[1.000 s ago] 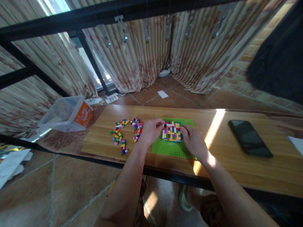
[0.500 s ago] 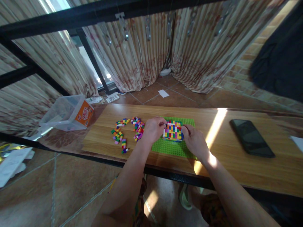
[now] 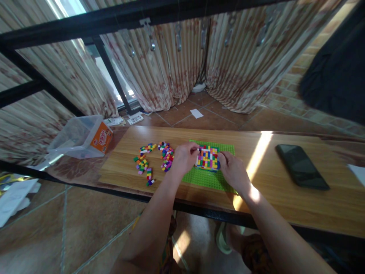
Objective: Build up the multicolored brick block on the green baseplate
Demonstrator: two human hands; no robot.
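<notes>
Head view: one brick block (image 3: 208,159), many-coloured, its top a patchwork of red, yellow, white, green, blue and orange; it sat on the far part of a green studded baseplate (image 3: 207,182), between the two hands. One left hand (image 3: 184,158), at the block's left edge, thumb and fingertips drawn narrowly together; whether a brick lay pinched there could not be told. One right hand (image 3: 233,169), fingers bent, tips against the block's right side; how firmly they gripped it could not be told. One wood-grained table (image 3: 262,199), supporting all the above, with a bright strip of sunlight right of the baseplate. Loose bricks (image 3: 142,166), mixed colours, scattered in clusters left of the left hand. One dark phone (image 3: 302,166), lying flat, well right of the right hand. One clear plastic bin (image 3: 75,139), orange label (image 3: 102,139), beyond the table's left end.
</notes>
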